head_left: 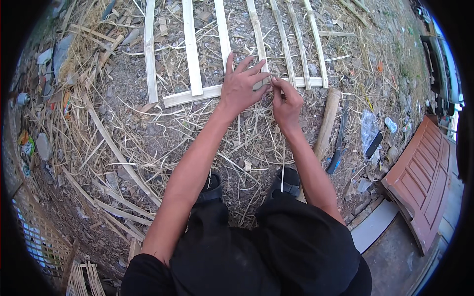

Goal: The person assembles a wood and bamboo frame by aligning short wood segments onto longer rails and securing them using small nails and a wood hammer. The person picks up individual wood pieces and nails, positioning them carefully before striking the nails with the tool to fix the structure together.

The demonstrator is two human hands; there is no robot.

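1. Two hands work one joint of the bamboo lattice lying flat on the ground ahead of the squatting person.
2. Left hand: fingers spread, palm pressing down where an upright slat crosses the cross slat.
3. Right hand: fingertips pinched together at the same crossing, on what looks like a thin strip trailing toward the feet; too fine to tell for sure.
4. Doing it well, my read: keep the left palm's weight on the crossing so slats don't shift, keep the strip taut, wrap snug at the joint.
5. Around: wooden stick just right of the right hand, blue-handled knife beside it, plastic bag further right, red door panel at the far right.
6. In the way: loose straw and shavings all around, some under the joint; could snag the strip.
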